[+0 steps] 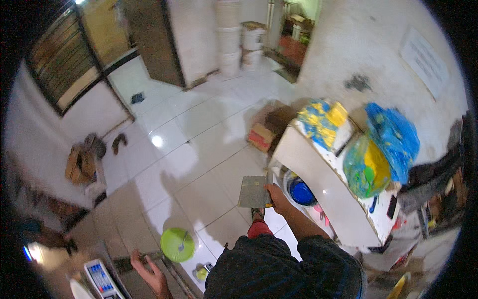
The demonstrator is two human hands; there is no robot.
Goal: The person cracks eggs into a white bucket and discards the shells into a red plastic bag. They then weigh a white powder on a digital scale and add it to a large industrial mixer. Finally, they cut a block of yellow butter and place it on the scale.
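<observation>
My right hand point(275, 198) grips the edge of a flat, grey, roughly square piece point(254, 191) in front of my body. Its material is not clear, and a bit of yellow shows near its lower corner. At the lower left, my left hand point(151, 274) is raised with its fingers apart and holds nothing. A round green plastic basin or lid point(177, 244) stands just beyond that hand. Further left, a weighing scale point(100, 277) shows a blue panel.
To the right, a white table point(325, 170) bears blue and yellow plastic bags point(368, 166). A blue-topped container point(301, 191) sits below it. A cardboard box point(261, 136) lies on the tiled floor. White buckets point(229, 41) are stacked by the far wall. A wooden door point(153, 41) stands beyond.
</observation>
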